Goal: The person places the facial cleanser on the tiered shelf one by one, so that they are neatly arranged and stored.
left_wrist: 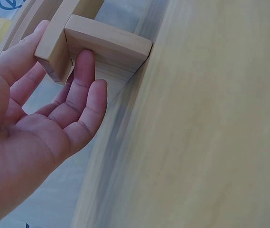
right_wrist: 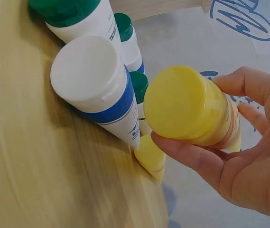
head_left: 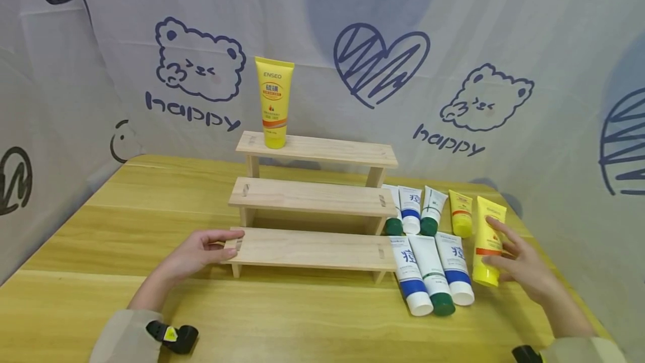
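At the right of the head view my right hand (head_left: 526,265) grips a yellow tube (head_left: 487,240) between thumb and fingers. Its round yellow cap (right_wrist: 175,102) faces the right wrist camera, raised off the table. My left hand (head_left: 194,256) holds the left end of the lowest step of a three-step wooden stand (head_left: 312,248). In the left wrist view the left hand's fingers (left_wrist: 85,71) curl by the step's end and leg. Another yellow tube (head_left: 274,102) stands upright on its cap at the left of the top step.
Right of the stand, white tubes with blue bands (head_left: 409,273) and white tubes with green caps (head_left: 430,273) lie in two rows. A smaller yellow tube (head_left: 461,214) lies in the back row. A printed cloth (head_left: 302,4) hangs behind the wooden table (head_left: 282,324).
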Demonstrator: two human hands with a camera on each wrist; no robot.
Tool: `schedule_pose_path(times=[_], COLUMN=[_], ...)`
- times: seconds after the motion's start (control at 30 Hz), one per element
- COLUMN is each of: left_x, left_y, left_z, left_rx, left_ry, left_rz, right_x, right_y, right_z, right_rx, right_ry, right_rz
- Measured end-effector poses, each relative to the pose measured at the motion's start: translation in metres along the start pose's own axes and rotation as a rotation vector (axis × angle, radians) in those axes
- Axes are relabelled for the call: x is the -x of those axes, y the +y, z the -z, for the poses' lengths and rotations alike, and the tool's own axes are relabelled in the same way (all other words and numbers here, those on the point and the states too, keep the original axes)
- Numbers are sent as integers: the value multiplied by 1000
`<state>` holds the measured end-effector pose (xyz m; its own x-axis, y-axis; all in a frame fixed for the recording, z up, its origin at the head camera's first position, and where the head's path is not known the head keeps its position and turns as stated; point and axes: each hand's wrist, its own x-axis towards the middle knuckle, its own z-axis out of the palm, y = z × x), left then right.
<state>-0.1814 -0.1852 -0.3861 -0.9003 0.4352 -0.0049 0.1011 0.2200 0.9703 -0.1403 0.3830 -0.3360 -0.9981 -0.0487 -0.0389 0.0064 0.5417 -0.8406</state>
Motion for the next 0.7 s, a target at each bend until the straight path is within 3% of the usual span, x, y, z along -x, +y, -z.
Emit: schedule_pose_path(times=[0.23, 0.43, 0.57, 0.7], left_x=[0, 0, 0, 0], left_y=[0, 0, 1, 1], left_z=[0, 0, 0, 0], left_rx=[-5, -3, 3, 7], left_ry=[-4, -5, -17, -29], left_rz=[-4, -3, -9, -21], right_x=[-4, -10, -27, -46], right_y=[-4, -7, 14, 36], right_z=[-3, -11, -8, -4], right_rx=[-94, -110, -139, -280], right_ry=[30, 112, 174, 197], right_rz=[116, 126, 148, 195])
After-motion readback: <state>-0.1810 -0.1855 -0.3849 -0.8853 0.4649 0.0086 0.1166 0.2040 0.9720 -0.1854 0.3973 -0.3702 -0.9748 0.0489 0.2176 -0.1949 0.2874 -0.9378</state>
